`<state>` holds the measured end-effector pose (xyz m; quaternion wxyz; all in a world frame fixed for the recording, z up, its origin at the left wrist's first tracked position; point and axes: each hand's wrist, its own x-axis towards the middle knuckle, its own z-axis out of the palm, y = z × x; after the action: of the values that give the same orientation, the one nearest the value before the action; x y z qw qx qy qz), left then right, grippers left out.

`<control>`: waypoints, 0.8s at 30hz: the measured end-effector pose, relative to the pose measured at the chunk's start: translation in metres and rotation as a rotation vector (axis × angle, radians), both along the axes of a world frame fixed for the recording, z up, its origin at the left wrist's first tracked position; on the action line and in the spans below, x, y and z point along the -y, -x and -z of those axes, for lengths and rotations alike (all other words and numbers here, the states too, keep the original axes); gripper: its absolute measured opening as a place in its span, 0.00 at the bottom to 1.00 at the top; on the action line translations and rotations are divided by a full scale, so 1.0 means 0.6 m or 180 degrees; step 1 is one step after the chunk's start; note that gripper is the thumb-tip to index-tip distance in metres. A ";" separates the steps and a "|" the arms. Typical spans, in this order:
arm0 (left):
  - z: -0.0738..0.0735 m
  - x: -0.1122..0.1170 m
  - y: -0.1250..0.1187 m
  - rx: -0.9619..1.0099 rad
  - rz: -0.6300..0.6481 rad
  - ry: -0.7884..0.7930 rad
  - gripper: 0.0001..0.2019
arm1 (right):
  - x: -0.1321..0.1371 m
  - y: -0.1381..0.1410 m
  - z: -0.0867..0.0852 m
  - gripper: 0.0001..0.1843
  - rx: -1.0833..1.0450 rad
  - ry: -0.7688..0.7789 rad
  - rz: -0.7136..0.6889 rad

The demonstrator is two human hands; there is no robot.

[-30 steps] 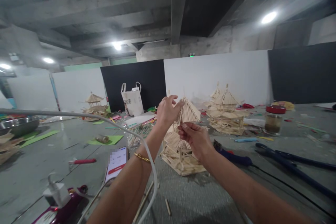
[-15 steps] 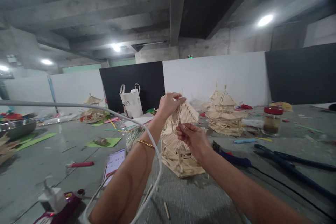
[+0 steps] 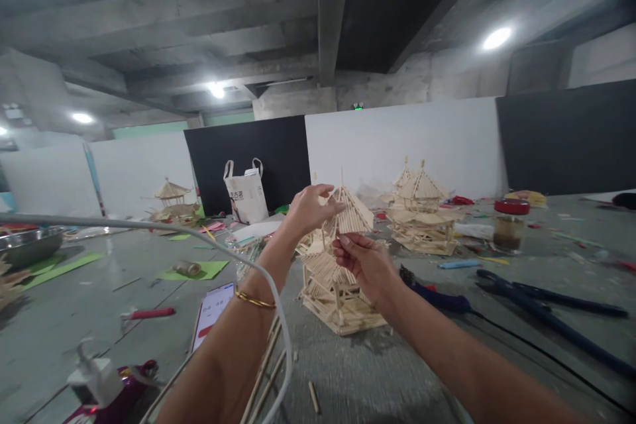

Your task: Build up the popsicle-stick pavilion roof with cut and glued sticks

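A pagoda model made of thin wooden sticks (image 3: pixel 342 308) stands in front of me, with a pointed roof of slats on top. My left hand (image 3: pixel 311 209) is at the left of that upper roof, thumb and fingers apart, and the roof partly shows behind them. At the roof's lower edge my right hand (image 3: pixel 365 262) pinches thumb and forefinger together. Whatever is between those fingertips is too small to make out. Both hands hide part of the model's middle.
Blue-handled pliers (image 3: pixel 541 305) and a corded blue-handled tool (image 3: pixel 442 298) lie right. Behind are another stick pagoda (image 3: pixel 422 218) and a red-lidded jar (image 3: pixel 507 228). Left are a phone (image 3: pixel 213 311), a red pen-like tool (image 3: pixel 152 313) and a white cable (image 3: pixel 271 278) crossing my forearm.
My left hand has come down and left from the roof's peak, and its fingers have spread. The right hand keeps its pinch at nearly the same spot.
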<state>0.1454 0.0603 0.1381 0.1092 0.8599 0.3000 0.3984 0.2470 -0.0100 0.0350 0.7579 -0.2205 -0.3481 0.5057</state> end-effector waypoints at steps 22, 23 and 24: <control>0.015 0.005 0.005 -0.0015 0.0053 0.0311 0.26 | 0.000 0.002 -0.005 0.06 -0.0076 0.0132 -0.0112; 0.015 0.005 0.005 -0.0015 0.0045 0.0311 0.25 | 0.000 0.001 -0.005 0.06 -0.0070 0.0133 -0.0112; 0.015 0.006 0.005 -0.0016 0.0034 0.0310 0.25 | 0.000 0.001 -0.005 0.06 -0.0063 0.0136 -0.0114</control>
<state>0.1425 0.0567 0.1293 0.1523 0.8561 0.3146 0.3806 0.2464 -0.0097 0.0379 0.7472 -0.2253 -0.3336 0.5288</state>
